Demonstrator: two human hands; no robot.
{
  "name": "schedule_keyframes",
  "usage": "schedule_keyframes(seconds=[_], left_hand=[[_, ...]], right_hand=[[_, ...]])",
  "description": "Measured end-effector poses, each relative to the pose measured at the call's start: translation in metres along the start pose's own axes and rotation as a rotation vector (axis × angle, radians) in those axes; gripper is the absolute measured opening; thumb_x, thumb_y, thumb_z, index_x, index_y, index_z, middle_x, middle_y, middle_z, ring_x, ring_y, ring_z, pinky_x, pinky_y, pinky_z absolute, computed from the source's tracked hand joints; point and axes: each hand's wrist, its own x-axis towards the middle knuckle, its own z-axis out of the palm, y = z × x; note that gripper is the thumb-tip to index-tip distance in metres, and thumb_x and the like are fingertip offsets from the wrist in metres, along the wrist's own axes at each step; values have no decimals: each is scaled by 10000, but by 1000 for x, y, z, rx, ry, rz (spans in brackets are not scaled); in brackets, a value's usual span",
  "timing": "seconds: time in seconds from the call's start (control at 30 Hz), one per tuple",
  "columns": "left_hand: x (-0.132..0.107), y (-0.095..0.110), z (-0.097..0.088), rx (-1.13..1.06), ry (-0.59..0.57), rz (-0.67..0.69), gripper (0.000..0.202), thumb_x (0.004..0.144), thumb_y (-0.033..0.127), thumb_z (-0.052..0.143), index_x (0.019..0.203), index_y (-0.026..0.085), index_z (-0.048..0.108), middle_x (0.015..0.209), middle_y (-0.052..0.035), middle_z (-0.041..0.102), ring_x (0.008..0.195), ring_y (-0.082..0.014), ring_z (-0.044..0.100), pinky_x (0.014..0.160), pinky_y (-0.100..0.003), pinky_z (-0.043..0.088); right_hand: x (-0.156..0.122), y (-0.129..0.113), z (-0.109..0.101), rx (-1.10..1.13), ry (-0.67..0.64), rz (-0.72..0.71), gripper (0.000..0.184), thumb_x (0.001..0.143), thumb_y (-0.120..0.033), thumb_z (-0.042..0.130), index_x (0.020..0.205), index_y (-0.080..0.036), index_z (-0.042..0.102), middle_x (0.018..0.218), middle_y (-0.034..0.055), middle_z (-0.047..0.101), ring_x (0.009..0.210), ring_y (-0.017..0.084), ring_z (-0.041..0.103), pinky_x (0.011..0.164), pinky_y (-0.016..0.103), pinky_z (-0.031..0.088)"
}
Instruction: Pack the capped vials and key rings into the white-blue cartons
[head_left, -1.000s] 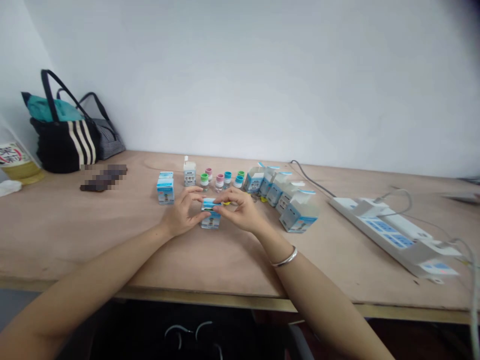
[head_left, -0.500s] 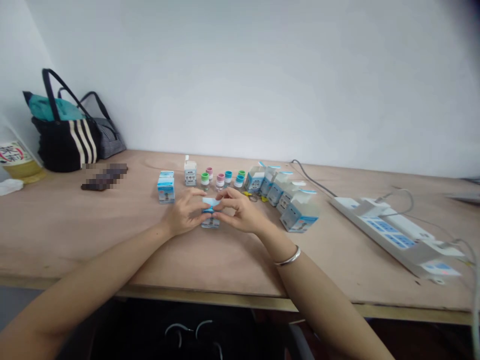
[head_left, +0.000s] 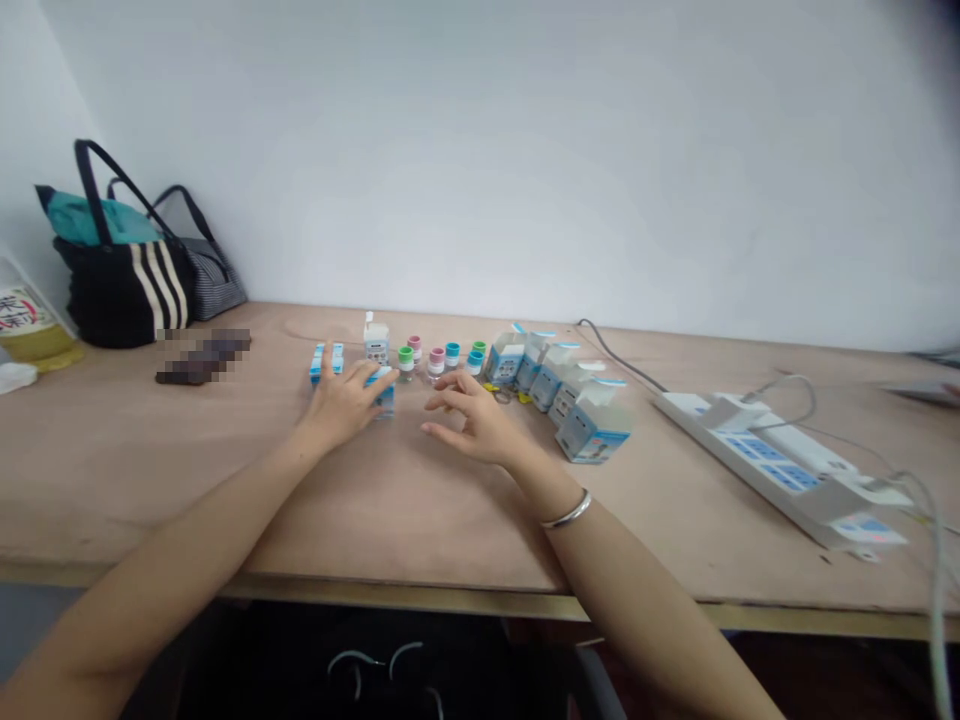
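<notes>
Head view, left to right: a striped black bag [head_left: 124, 290] sits toward the back left corner of the table [head_left: 412, 530], then a blue-and-white carton [head_left: 328, 362] partly behind the left hand [head_left: 345, 405], whose thumb and fingertips pinch a second carton [head_left: 386, 398], well back from the front edge, though whether its base touches the surface is hard to tell. Behind stand an open carton [head_left: 376, 345] and capped bottles [head_left: 436, 368]; the right hand [head_left: 472, 420] hovers with fingers parted and curved, before flap-open cartons [head_left: 553, 378] and, toward the right edge, a power strip [head_left: 761, 450].
</notes>
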Motion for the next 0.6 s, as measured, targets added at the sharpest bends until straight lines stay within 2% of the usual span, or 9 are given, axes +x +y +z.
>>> schedule_keyframes(seconds=[0.1,0.2,0.3,0.37,0.43,0.53,0.6], left_hand=[[1,-9,2,91,-34,-112,409,800,219,564,1203,287,539,1210,-101,588,1151,-309,515,1037,-699,-55],[1,-6,3,130,-47,-197,429,805,216,546,1227,290,520,1253,-110,559,1208,-310,457,1038,-692,-61],[8,0,-3,145,-26,-330,469,821,389,534,1277,290,485,1334,-141,480,1265,-351,373,1031,-699,-1],[22,0,-9,140,-26,-404,494,839,518,452,1284,306,486,1344,-144,464,1284,-384,329,1009,-715,38],[43,-6,-13,121,-72,-452,481,874,552,329,1251,325,523,1294,-138,514,1270,-391,345,989,-726,46],[79,-22,-11,40,-210,-544,564,871,604,223,1173,306,594,1208,-146,592,1216,-414,411,952,-749,24],[98,-31,-6,-27,-311,-634,599,849,631,248,1117,260,634,1188,-162,610,1193,-430,440,952,-739,41]], right_hand=[[-1,0,3,1,-27,-19,200,802,-359,626,897,-182,624,1036,106,502,952,206,550,837,358,483],[-1,-1,5,-8,-61,-22,185,803,-344,624,893,-183,630,1023,104,517,881,186,559,774,329,491],[-1,-1,7,-23,-144,-19,162,809,-316,615,887,-175,631,965,92,548,809,168,559,711,294,478],[-2,-2,8,-40,-205,-15,143,808,-293,614,874,-167,631,922,80,563,774,157,558,700,280,462],[-2,-2,9,-58,-248,-2,132,806,-274,614,871,-160,632,896,72,570,742,146,556,689,267,448],[-2,-4,9,-67,-274,14,124,807,-261,612,868,-156,634,883,67,575,717,135,553,674,253,436],[-3,-4,8,-68,-267,17,123,805,-257,614,872,-156,634,877,64,578,711,132,553,667,248,432]])
